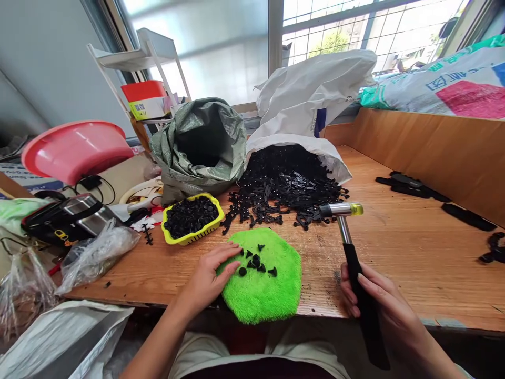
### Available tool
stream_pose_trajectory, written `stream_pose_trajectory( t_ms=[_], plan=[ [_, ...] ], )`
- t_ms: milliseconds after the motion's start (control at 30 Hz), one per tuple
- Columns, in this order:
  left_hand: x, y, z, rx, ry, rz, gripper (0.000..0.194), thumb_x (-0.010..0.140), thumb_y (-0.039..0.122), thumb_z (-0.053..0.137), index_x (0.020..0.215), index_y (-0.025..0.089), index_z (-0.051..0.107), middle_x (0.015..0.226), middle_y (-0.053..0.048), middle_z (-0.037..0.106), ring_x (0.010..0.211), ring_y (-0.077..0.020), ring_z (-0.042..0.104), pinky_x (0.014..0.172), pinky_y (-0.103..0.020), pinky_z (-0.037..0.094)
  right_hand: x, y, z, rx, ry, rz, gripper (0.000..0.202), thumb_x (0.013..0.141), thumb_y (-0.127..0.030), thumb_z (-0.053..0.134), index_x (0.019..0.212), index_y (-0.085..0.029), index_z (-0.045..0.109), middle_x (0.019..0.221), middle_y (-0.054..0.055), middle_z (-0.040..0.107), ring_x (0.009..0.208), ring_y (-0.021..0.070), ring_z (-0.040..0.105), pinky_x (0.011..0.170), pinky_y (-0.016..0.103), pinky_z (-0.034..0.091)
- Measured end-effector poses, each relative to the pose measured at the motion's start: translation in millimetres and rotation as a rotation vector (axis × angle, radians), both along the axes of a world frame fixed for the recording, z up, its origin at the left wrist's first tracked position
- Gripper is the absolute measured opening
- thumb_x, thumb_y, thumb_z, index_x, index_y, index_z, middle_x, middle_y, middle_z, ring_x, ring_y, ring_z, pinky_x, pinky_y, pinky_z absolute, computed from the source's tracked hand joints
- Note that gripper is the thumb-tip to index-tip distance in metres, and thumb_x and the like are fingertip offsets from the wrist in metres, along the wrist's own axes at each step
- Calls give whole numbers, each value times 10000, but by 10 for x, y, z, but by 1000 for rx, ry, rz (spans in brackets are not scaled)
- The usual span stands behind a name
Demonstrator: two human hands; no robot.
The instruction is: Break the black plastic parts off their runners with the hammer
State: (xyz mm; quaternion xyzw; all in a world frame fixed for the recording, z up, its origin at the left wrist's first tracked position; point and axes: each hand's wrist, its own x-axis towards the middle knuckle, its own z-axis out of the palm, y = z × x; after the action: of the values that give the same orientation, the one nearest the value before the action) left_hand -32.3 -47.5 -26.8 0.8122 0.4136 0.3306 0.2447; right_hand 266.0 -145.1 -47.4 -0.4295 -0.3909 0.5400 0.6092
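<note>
My right hand (376,292) is wrapped around the black grip of a small hammer (352,258), held upright at the table's front edge. Its metal head has a clear yellowish face on one end and a dark face on the other. My left hand (213,268) lies with fingers stretched on the left edge of a fuzzy bright green pad (262,300). Several small black plastic plugs (255,260) lie scattered on the pad, one of them by my left fingertips. Whether those fingertips touch it, I cannot tell.
A yellow basket (189,241) of black pieces stands behind my left hand. Black strip-like parts (288,179) spill from a white sack (307,100). Left of it stands an open grey-green sack (173,158). Black pieces (412,185) lie along the wooden side board (430,147).
</note>
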Motion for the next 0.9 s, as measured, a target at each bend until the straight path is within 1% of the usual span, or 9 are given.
stream_pose_trajectory(
  t_ms=[100,200,300,400,567,667,733,833,900],
  plan=[
    [-12,-50,-13,-2,-124,92,264,828,273,496,1033,200,645,1079,-83,655,1032,-202,578,939,-375,418,-14,-7,23,-23,1,-15,247,786,-440,571,802,-196,607,535,-6,489,420,124,446,412,256,343],
    [27,-103,26,75,-106,128,231,815,271,513,987,197,648,989,-86,663,962,-207,585,880,-365,441,-23,-3,24,-29,7,-15,227,794,-427,560,797,-205,612,539,-4,488,426,123,448,417,254,346],
    [59,-165,70,107,33,61,205,796,290,550,945,202,660,890,-80,659,848,-197,596,764,-319,473,-20,-1,15,-37,7,-25,213,808,-414,544,801,-212,612,547,-3,482,435,132,443,420,263,351],
    [53,-221,59,143,109,-37,176,822,251,521,881,221,684,816,-63,659,758,-166,603,683,-267,473,-10,-2,15,-41,4,-22,211,808,-410,546,806,-211,616,549,-1,482,438,133,447,423,265,355],
    [-28,-271,-41,258,98,-39,204,826,184,514,909,245,690,856,-59,679,775,-156,615,705,-259,474,-10,-2,28,-31,-1,-13,220,810,-416,551,808,-208,621,546,-5,491,431,116,455,422,246,349],
    [-91,-315,-66,259,85,-95,202,805,158,537,896,252,691,882,-59,684,796,-161,618,719,-267,476,-19,-3,23,-14,-7,-19,233,795,-425,567,803,-199,622,531,-3,496,423,122,457,409,250,343],
    [-116,-346,-50,239,66,-127,177,785,151,559,858,243,691,878,-62,683,798,-166,618,722,-271,480,-18,-2,14,-4,-8,-21,239,791,-428,569,808,-195,620,530,-3,498,422,126,457,409,257,346],
    [-100,-328,23,212,-13,-61,126,773,151,568,786,219,674,807,-56,669,767,-166,613,712,-273,483,1,9,-11,0,-8,-8,243,802,-427,559,819,-190,611,542,-4,503,430,130,460,417,266,357],
    [-51,-232,91,205,-77,25,138,782,158,551,837,213,665,811,-52,661,763,-163,609,721,-278,481,20,23,-33,4,-9,10,248,792,-430,575,816,-185,603,540,-7,504,424,130,459,407,261,351]
  ],
)
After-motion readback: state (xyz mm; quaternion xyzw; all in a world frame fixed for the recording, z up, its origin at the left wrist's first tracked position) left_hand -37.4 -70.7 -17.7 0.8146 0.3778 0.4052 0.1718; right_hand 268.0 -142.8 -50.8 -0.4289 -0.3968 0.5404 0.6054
